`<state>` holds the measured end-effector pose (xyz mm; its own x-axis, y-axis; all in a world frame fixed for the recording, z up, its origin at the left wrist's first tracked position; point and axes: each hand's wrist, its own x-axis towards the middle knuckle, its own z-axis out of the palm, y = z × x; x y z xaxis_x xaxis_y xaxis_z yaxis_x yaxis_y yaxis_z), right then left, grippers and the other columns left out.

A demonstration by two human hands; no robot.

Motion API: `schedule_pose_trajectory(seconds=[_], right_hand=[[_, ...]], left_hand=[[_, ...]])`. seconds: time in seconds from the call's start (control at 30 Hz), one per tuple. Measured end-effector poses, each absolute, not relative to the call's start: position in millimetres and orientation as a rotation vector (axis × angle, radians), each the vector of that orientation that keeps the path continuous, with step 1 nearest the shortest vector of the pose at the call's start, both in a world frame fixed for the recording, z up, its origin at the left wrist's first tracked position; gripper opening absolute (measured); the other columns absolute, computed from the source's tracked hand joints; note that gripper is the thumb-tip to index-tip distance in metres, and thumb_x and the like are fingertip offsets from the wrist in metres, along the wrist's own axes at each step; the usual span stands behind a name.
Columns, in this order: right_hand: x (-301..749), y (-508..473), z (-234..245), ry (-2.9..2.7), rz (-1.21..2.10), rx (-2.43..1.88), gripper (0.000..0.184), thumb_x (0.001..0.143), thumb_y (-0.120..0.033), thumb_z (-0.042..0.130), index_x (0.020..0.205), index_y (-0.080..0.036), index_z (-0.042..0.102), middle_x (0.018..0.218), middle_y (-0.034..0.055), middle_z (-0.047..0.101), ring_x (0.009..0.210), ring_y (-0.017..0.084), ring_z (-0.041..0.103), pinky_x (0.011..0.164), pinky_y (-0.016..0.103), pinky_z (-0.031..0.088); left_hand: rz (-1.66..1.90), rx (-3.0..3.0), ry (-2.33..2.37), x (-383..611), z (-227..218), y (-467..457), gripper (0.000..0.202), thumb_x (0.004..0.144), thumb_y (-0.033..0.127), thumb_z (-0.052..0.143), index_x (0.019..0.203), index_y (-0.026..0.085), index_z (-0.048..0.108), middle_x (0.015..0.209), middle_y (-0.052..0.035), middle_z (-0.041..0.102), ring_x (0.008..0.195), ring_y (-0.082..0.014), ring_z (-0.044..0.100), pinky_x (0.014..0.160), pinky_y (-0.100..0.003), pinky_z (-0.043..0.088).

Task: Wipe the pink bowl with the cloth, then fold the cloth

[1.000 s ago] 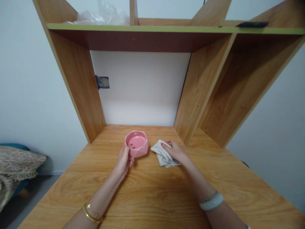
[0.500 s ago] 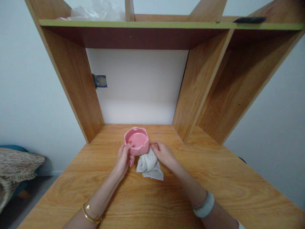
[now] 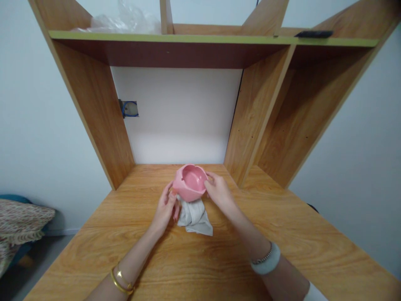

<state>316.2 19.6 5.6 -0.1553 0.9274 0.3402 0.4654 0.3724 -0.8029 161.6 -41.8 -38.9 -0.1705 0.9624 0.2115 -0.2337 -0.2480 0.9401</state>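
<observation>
A pink faceted ashtray (image 3: 191, 193) with notches in its rim is tilted to the right above the desk. My right hand (image 3: 217, 190) grips its right rim, the thumb over the edge and the fingers on the outer side. My left hand (image 3: 166, 205) is at the ashtray's lower left, fingers closed on the upper left corner of a light grey cloth (image 3: 194, 217). The cloth is bunched up below the ashtray, which hides part of its upper edge. Some of my left fingers are curled beneath and partly hidden.
The wooden desk (image 3: 125, 246) lies under a shelf unit with upright panels (image 3: 241, 125). A clear plastic bag (image 3: 125, 21) and a dark flat object (image 3: 313, 34) rest on the upper shelf. An open wall box with wires (image 3: 130, 108) shows at the back. Patterned fabric (image 3: 25, 217) is at far left.
The ashtray has moved right and tilted. My right hand has left the cloth and taken the ashtray's right rim; my left hand has let go of the rim and closed on the cloth.
</observation>
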Motion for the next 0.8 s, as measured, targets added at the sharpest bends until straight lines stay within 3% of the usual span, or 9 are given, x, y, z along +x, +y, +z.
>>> schedule_pose_trajectory(seconds=[0.07,0.13,0.2,0.37,0.5,0.6,0.8], right_hand=[[338.1,29.6,9.7,-1.757,0.672,-1.326,0.039,0.073,-0.019,0.037,0.104,-0.010,0.058,0.041,-0.0030,0.051,0.040,0.013,0.049,0.043,0.021,0.035],[363.4,39.2,10.4,-1.745,0.576,-1.439,0.039,0.074,-0.021,0.037,0.104,-0.009,0.059,0.036,-0.0039,0.047,0.039,0.014,0.048,0.043,0.021,0.035],[387.4,46.8,6.3,-1.761,0.470,-1.568,0.038,0.077,-0.024,0.036,0.101,-0.009,0.061,0.041,-0.0004,0.053,0.043,0.015,0.052,0.046,0.023,0.036],[422.1,54.1,-16.4,-1.738,0.258,-1.772,0.032,0.075,-0.019,0.039,0.094,-0.012,0.064,0.069,0.0090,0.066,0.071,0.021,0.060,0.059,0.025,0.039],[426.7,55.7,-31.4,-1.697,0.231,-1.814,0.036,0.075,-0.019,0.040,0.105,-0.011,0.056,0.085,0.0123,0.065,0.077,0.023,0.058,0.066,0.027,0.039],[427.0,57.8,-37.4,-1.665,0.198,-1.848,0.041,0.075,-0.022,0.038,0.114,-0.010,0.046,0.080,0.0099,0.063,0.071,0.021,0.058,0.063,0.027,0.038],[431.1,60.9,-43.8,-1.605,0.201,-1.910,0.041,0.076,-0.028,0.037,0.112,-0.010,0.038,0.065,0.0041,0.055,0.060,0.019,0.053,0.055,0.025,0.036]], left_hand=[[1.642,1.096,1.072,157.6,-36.5,-39.9,0.055,0.071,0.055,0.052,0.114,0.021,0.046,0.081,-0.0031,0.065,0.028,0.0002,0.032,0.027,-0.014,0.020],[1.678,1.099,1.148,154.5,-34.3,-38.0,0.051,0.070,0.055,0.053,0.108,0.020,0.052,0.109,-0.0087,0.058,0.030,0.0021,0.032,0.027,-0.015,0.019],[1.676,1.104,1.209,153.6,-33.3,-36.7,0.049,0.069,0.054,0.054,0.101,0.017,0.056,0.116,-0.0099,0.055,0.031,0.0022,0.032,0.028,-0.016,0.020],[1.597,1.108,1.289,156.5,-37.5,-36.3,0.049,0.067,0.053,0.056,0.093,0.012,0.060,0.091,-0.0087,0.064,0.031,-0.0002,0.031,0.031,-0.016,0.021],[1.549,1.135,1.325,154.9,-44.7,-33.8,0.047,0.068,0.052,0.054,0.094,0.013,0.059,0.070,-0.0030,0.063,0.030,-0.0011,0.030,0.030,-0.016,0.019],[1.522,1.145,1.345,152.8,-48.4,-31.1,0.047,0.068,0.051,0.055,0.094,0.013,0.059,0.061,0.0002,0.059,0.029,-0.0017,0.031,0.031,-0.015,0.019],[1.473,1.107,1.371,156.0,-49.9,-31.8,0.045,0.066,0.050,0.057,0.092,0.013,0.058,0.051,0.0035,0.054,0.028,-0.0032,0.032,0.030,-0.016,0.020]])
